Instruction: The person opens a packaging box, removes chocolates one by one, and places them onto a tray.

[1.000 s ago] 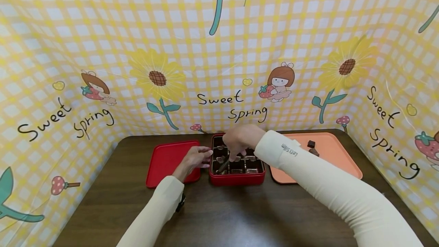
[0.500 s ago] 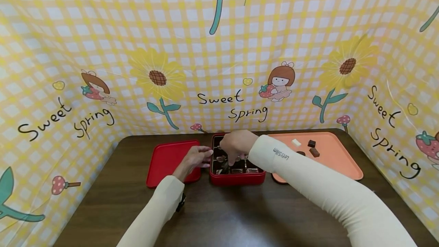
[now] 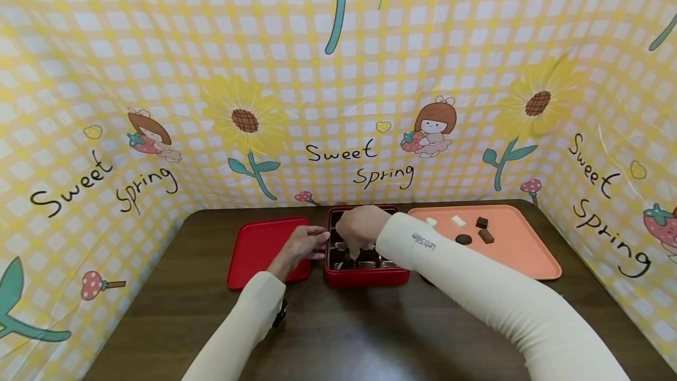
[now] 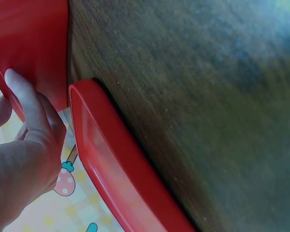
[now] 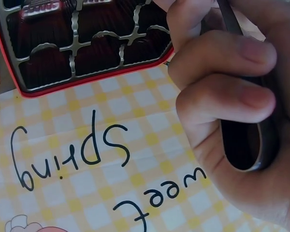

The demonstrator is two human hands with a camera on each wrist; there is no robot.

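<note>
My left hand (image 3: 300, 246) rests its extended fingers against the left wall of a red box (image 3: 367, 277). Inside the box is a dark tray of square compartments (image 5: 46, 67). Over the box, my right hand (image 3: 362, 227) grips dark tongs (image 5: 269, 147), whose bent end shows below the curled fingers in the right wrist view. The tongs point down into the near-left compartment. Whether anything sits between their tips is hidden. A red lid (image 3: 261, 249) lies left of the box, beside and partly under the left hand in the head view.
An orange tray (image 3: 520, 251) stands on the right. On it lie a dark round chocolate (image 3: 463, 240), a brown rectangular one (image 3: 485, 236), a dark cube (image 3: 482, 222) and white pieces (image 3: 458, 220). My right sleeve covers its near-left part. A checked cloth (image 3: 338, 93) hangs behind the table.
My right hand and forearm have shifted slightly left over the box, uncovering more of the orange tray and its chocolates. The left hand has stayed against the box.
</note>
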